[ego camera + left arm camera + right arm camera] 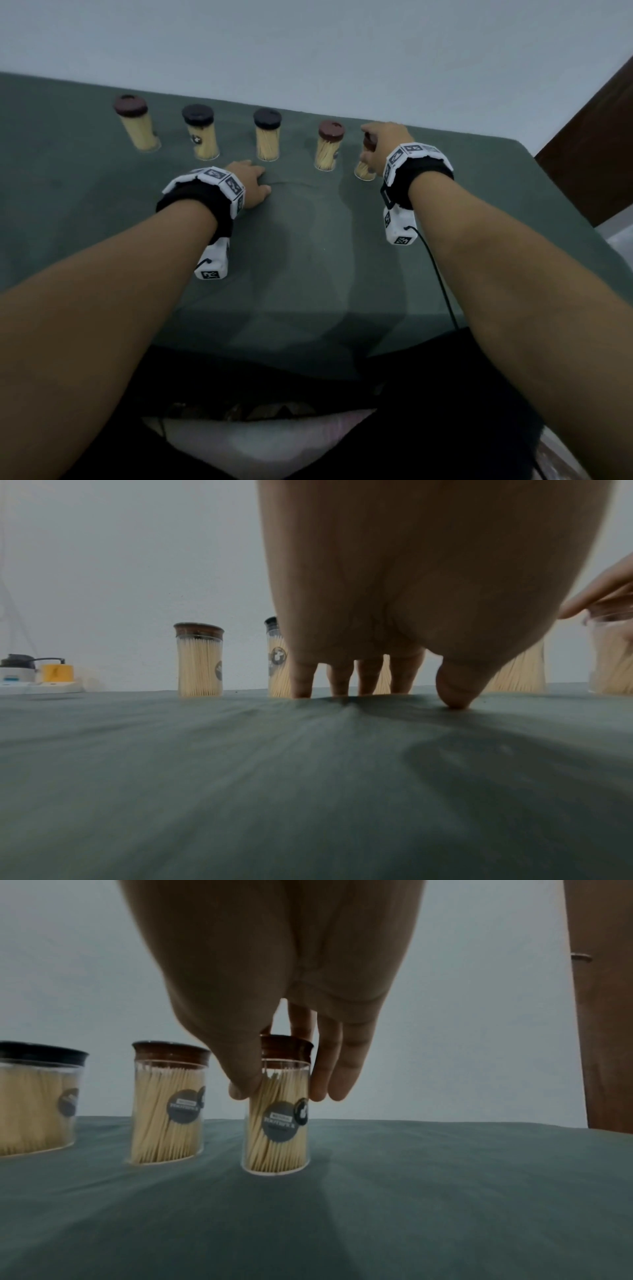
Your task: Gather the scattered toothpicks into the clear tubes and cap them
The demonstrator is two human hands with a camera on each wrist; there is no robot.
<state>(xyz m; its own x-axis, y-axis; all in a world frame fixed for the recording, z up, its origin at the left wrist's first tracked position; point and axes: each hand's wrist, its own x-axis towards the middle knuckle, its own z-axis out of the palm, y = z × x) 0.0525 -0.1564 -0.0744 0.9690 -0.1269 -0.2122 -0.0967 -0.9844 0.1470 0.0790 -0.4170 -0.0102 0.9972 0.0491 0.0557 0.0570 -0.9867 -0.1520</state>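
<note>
Your green cloth-covered table (308,240) has a wide bare stretch between your forearms and the near edge; the far edge meets the pale wall (308,41) just behind the tubes, and the right edge runs close beside your right wrist, with a dark wooden panel (589,144) beyond it.

Five clear tubes of toothpicks stand upright in a row along the far side: a brown-capped one (137,123) at far left, two black-capped (201,132) (267,134), another brown-capped (328,145), and the rightmost tube (277,1118).

Your right hand (380,147) reaches down over that rightmost tube, thumb on one side of the glass and fingers on the other, gripping it below its brown cap (287,1050).

Your left hand (250,186) rests spread, fingers (303,680) straight, fingertips and thumb pressing into the cloth just before the middle tube, holding nothing.
</note>
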